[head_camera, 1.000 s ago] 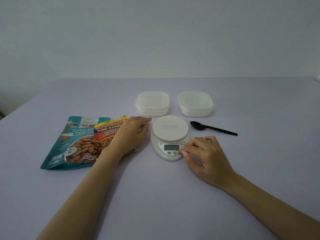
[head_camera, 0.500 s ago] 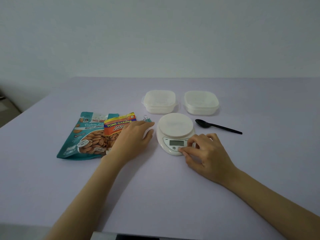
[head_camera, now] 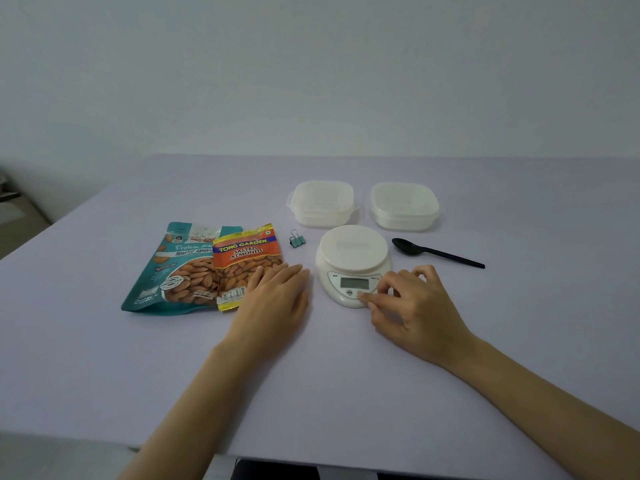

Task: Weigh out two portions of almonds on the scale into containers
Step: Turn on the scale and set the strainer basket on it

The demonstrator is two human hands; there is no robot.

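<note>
Head view shows the task barely begun. The scale (head_camera: 353,265) sits at centre frame with its round platter bare, and no digits can be read on its display. Two white containers (head_camera: 322,206) stand side by side just above it, with no almonds visible in either; whether lids are on them is hard to tell. The almonds are in their bags at left of centre: a teal pouch (head_camera: 173,271) with an orange packet (head_camera: 247,261) overlapping its right side. A black spoon (head_camera: 436,252) lies to the right of the scale, apart from it, and a small binder clip (head_camera: 297,239) lies between the packet and the scale. By my reading this is the switching-on or zeroing step, so everything is left to do: set a container on the platter, spoon almonds in to weight, then repeat for the second.

The right hand (head_camera: 412,303) comes in from the lower right. Its fingers are curled and grip nothing, with a fingertip (head_camera: 362,297) pressed at the button strip on the scale's front edge. The left hand (head_camera: 277,296) lies flat, palm down, fingers straight and together. It rests on the table (head_camera: 346,393) and covers the packet's lower right corner, just beside the scale without touching it.
</note>
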